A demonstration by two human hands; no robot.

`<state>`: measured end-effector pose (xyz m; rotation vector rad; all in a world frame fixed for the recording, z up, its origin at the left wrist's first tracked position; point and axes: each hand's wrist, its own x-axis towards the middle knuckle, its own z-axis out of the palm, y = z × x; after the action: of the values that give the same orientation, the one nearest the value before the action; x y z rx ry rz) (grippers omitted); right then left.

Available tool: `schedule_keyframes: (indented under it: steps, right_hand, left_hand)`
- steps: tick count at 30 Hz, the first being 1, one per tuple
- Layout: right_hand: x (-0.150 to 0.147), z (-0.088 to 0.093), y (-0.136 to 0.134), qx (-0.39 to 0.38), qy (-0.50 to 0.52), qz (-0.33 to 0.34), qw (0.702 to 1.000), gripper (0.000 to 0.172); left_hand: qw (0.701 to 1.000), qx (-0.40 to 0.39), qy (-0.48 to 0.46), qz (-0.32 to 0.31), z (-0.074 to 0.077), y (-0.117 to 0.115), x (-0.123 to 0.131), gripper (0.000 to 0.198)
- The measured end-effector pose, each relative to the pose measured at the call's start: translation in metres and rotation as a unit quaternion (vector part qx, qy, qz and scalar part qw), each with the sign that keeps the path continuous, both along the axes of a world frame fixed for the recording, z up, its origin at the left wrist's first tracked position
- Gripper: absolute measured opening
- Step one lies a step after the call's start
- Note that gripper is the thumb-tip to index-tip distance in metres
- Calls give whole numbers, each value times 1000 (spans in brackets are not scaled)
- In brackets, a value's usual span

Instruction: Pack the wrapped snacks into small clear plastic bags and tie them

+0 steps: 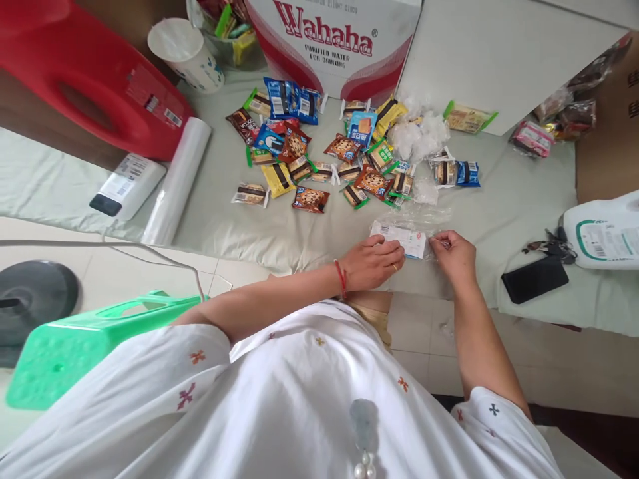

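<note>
My left hand (373, 261) and my right hand (452, 255) both pinch a clear plastic bag (407, 229) lying on the pale green sheet (499, 199). Inside the bag lies a white-wrapped snack (405, 239). The left fingers close on the bag's left end, the right fingers on its right end. Just beyond the bag spreads a pile of several small snack packets (324, 159), brown, blue, yellow and green. Crumpled clear bags (419, 133) lie at the pile's right.
A Wahaha water carton (334, 40) stands behind the pile. Left are a red jug (90, 86), a paper cup (187, 53), a plastic-bag roll (177, 179) and a white bottle (127, 186). A black phone (534, 279), keys and a white jug (604, 233) lie right. A green stool (84, 339) is near my left.
</note>
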<state>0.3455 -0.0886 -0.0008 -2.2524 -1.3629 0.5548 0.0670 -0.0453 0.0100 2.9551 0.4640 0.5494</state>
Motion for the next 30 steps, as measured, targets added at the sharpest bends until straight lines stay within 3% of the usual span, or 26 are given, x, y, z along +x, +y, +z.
schedule_keyframes:
  steps: [4, 9, 11, 15, 17, 20, 24, 27, 30]
  right_hand:
    - [10, 6, 6, -28, -14, 23, 999, 30]
    - [17, 5, 15, -23, -84, 53, 995, 23]
    - [13, 8, 15, 21, -148, 63, 987, 21]
    - [-18, 25, 4, 189, -214, 76, 955, 25]
    - [-43, 30, -5, 232, -195, 163, 939, 28]
    - [-76, 21, -12, 189, -164, 328, 911, 38]
    - [-93, -2, -13, 119, -164, 376, 904, 52]
    - [-90, -9, -11, 106, -154, 375, 908, 55]
    - [-86, -8, -11, 104, -130, 377, 911, 55]
  left_hand:
    - [989, -65, 18, 132, -12, 1, 11, 36]
    - [957, -138, -1, 254, -16, 25, -3, 35]
    - [950, -152, 16, 273, -16, 30, -7, 34]
    - [942, -160, 21, 294, -18, 28, -4, 34]
    - [938, -164, 6, 304, -19, 28, -2, 33]
    - [918, -175, -21, 354, -22, 35, -4, 34]
    - [864, -168, -80, 468, -22, 56, -13, 41]
    - [881, -140, -115, 437, -12, 66, -13, 64]
    - [911, -146, -65, 380, 3, 74, -3, 86]
